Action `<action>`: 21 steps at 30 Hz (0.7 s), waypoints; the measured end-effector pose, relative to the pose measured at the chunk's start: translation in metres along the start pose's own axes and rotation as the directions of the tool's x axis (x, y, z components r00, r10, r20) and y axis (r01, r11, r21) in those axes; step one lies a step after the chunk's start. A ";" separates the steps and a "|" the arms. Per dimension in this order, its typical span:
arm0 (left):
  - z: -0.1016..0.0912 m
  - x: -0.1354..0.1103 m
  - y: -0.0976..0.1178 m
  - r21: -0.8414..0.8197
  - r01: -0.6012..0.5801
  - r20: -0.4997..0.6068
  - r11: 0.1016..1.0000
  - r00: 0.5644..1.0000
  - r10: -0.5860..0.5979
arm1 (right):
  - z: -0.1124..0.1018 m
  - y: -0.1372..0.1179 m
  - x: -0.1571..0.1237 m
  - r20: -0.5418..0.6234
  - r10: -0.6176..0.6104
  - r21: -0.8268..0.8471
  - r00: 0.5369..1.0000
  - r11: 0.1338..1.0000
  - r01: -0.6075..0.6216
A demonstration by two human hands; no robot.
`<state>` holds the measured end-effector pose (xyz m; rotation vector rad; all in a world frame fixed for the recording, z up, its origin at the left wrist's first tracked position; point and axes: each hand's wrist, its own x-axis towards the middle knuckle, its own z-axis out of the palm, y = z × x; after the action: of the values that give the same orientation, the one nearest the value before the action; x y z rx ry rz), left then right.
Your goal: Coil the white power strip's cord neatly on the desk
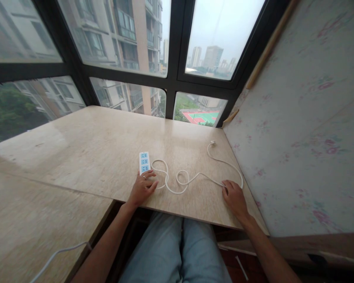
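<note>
A white power strip [144, 161] with blue sockets lies on a beige stone-look desk [100, 145]. Its white cable [183, 179] curls in loops to the right and ends in a plug [212, 143] near the wall. My left hand [142, 189] lies flat on the desk, fingers apart, its fingertips touching the near end of the strip. My right hand [234, 197] rests palm down near the desk's front edge, fingers touching the cable. Neither hand grips anything.
A large black-framed window [177, 59] runs behind the desk. A floral-papered wall [306, 129] closes the right side. A second desk surface [32, 220] joins at the left, with another white cord [59, 253] on it. My legs in jeans [177, 251] sit under the desk.
</note>
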<state>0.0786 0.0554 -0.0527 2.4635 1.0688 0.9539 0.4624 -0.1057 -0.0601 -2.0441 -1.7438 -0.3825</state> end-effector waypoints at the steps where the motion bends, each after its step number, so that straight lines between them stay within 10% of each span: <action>1: 0.002 -0.001 0.004 0.039 0.008 0.000 0.999 1.000 -0.008 | -0.002 -0.006 0.001 -0.003 -0.002 -0.009 1.000 1.000 0.002; 7: 0.007 -0.002 0.020 0.172 0.036 0.023 0.984 0.999 -0.040 | -0.023 -0.082 0.011 -0.082 -0.103 0.176 0.991 0.978 0.116; 13: 0.004 -0.002 0.023 0.182 0.028 0.030 0.983 0.999 -0.034 | -0.023 -0.177 0.028 0.205 -0.309 0.363 0.929 0.905 0.221; 17: 0.002 -0.003 0.025 0.180 0.033 0.053 0.983 0.998 -0.044 | -0.010 -0.204 0.036 0.426 -0.262 0.266 0.866 0.951 0.156; 21: 0.001 -0.003 0.028 0.161 0.053 0.060 0.985 0.996 -0.064 | -0.005 -0.204 0.042 0.362 -0.215 0.484 0.907 0.875 0.015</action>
<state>0.0925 0.0345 -0.0408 2.5545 1.2325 0.7928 0.2698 -0.0470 -0.0079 -1.7376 -1.9582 0.4408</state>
